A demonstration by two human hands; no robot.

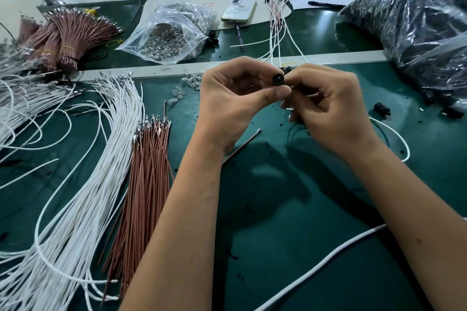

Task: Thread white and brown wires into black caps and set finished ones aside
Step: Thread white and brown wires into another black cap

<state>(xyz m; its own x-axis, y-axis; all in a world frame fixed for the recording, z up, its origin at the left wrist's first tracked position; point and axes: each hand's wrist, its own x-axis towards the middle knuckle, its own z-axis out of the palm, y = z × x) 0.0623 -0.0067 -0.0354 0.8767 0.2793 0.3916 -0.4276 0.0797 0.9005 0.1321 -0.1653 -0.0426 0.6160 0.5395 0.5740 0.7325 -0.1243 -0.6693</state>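
We pinch the black cap in our left hand, opening turned up so we can see it, while our right hand, fingers curled tight on something hidden, likely feeds a wire above the tabletop.

Black cap, white wires, brown wires

At frame centre, the left hand and right hand meet over the green surface, pinching a black cap between them. White wires and brown wires lie lower left; a wire in the right fingers seems hidden.
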